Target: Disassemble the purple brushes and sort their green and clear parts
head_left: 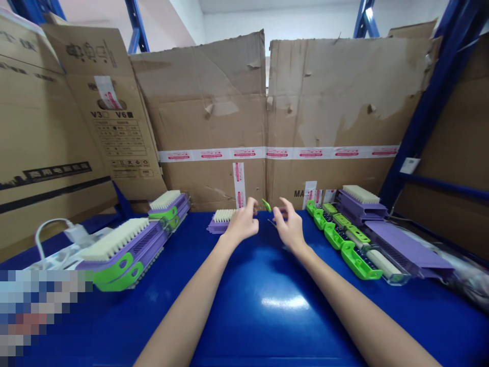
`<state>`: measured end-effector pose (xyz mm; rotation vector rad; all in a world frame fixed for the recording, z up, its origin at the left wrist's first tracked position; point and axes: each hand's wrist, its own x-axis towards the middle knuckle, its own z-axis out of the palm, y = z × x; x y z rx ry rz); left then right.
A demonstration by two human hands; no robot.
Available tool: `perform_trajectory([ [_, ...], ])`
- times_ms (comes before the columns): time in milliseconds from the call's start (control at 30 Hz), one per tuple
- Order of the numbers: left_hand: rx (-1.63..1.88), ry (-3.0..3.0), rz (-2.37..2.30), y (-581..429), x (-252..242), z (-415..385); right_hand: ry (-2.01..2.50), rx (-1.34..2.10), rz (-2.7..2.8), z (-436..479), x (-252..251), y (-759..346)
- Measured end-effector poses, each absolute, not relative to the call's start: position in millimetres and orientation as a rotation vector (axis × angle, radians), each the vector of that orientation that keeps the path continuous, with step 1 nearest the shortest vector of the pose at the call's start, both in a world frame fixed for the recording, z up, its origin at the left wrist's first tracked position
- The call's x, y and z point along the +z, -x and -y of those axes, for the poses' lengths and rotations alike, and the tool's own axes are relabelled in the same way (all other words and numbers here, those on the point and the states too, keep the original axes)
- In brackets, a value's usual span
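Note:
Over the far middle of the blue table, my left hand (243, 222) has its fingers curled together; what they grip, if anything, is too small to make out. Facing it, my right hand (289, 224) has its thumb and fingers bent inward, and a thin dark sliver shows by its fingertips. Between the two hands a small bright green piece (266, 205) appears tilted in the air; which fingers touch it is unclear. Just left of my left hand lies a purple brush part with cream bristles (222, 216), partly hidden by that hand.
Purple-and-green brushes (114, 250) are stacked on the left, near a white plug and cable (76, 233). At right stand a row of green handles (353, 260), green plates (341, 220), a clear case (395, 278) and purple housings (405, 247). Cardboard (214, 117) walls the back.

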<state>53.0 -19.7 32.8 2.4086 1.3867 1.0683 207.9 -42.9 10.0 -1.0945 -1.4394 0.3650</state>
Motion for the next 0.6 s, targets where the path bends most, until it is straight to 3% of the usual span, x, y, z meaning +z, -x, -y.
perform_trajectory([
  [167,0.689,-2.920,-1.477,-54,35,35,1.047,0.970,1.343,32,11,-213],
  [600,0.552,-3.223,-1.272,-57,35,30,1.033,1.412,1.063,26,8,-227],
])
